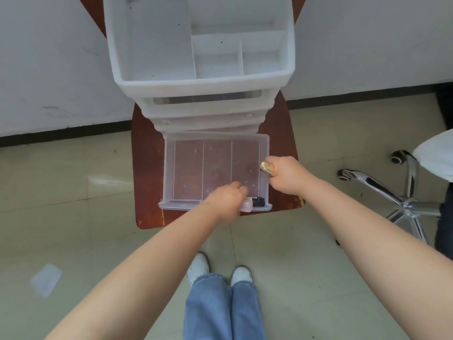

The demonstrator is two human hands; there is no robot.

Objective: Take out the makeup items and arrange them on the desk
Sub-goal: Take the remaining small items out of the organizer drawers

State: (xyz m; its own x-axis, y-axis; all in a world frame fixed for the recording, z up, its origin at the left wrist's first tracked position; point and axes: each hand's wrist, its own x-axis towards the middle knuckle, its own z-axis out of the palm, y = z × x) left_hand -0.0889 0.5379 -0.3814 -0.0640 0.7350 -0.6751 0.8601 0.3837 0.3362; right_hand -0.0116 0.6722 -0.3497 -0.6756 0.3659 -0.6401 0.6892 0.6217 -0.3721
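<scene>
Now | left hand [226,203] grip clamped on pink item [246,206] | right hand [285,174] grip clamped on gold item [266,168] | red-brown desk [147,173], tiled floor [73,192]

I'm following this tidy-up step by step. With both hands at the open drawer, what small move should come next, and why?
Probably lift the left hand up out of the drawer with the pink item it seems to be closing on. The right hand already holds a gold item, and the rest of the drawer looks empty.

Gold item [266,168], pale pink item [247,206], clear drawer [169,173], reddish-brown desk [147,173], blue jeans [220,307].
</scene>
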